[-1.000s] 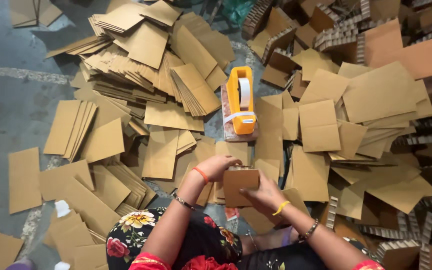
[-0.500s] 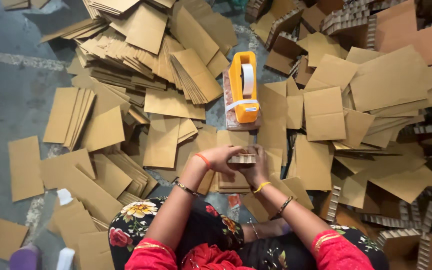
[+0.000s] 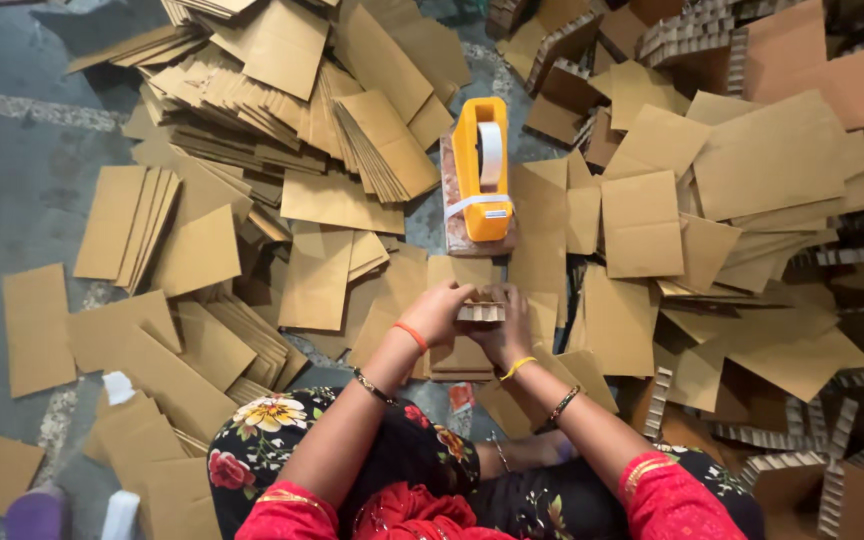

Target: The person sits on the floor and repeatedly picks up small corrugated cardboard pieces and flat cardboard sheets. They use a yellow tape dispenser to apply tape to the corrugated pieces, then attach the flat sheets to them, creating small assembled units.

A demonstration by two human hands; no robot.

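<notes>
While hands (image 3: 472, 318) grip cardboard piece (image 3: 481, 310), sheets crowding

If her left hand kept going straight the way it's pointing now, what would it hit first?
The left hand points up the picture, away from the body, over the small cardboard piece both hands grip. Straight on, it would probably meet the orange tape dispenser first, though depth is hard to judge.

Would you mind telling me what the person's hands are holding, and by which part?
Both hands hold a small folded cardboard piece: the left hand grips its left end, the right hand its right end and underside.
</notes>
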